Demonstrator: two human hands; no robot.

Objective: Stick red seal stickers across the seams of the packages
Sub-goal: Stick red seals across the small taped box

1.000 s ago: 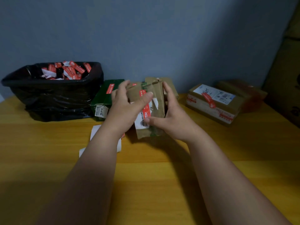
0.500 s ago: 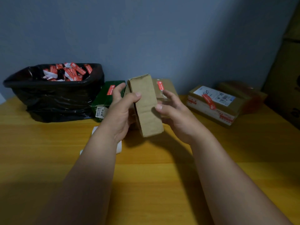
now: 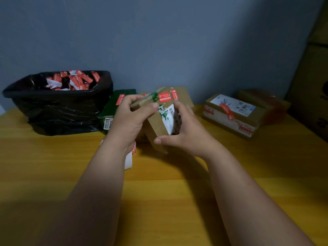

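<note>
I hold a small brown cardboard package (image 3: 157, 126) tilted above the yellow table (image 3: 159, 201). My left hand (image 3: 132, 119) grips its upper left edge, thumb on the face. My right hand (image 3: 184, 132) grips its right side, thumb under the lower corner. The package face shows a white label with green scribbles and a red seal sticker (image 3: 164, 97) near its top. A white backing sheet with red stickers (image 3: 130, 156) lies on the table, partly hidden under my left wrist.
A bin lined with a black bag (image 3: 58, 110), holding several red stickers and backings, stands at the back left. A green box (image 3: 118, 105) with a red sticker sits beside it. Behind the held package stands another brown box (image 3: 184, 96). Sealed cardboard boxes (image 3: 230, 114) lie at the right.
The package has been turned in my hands: its plain brown side faced me half a second ago, and now the labelled face with the red sticker shows. Both hands shifted their hold.
</note>
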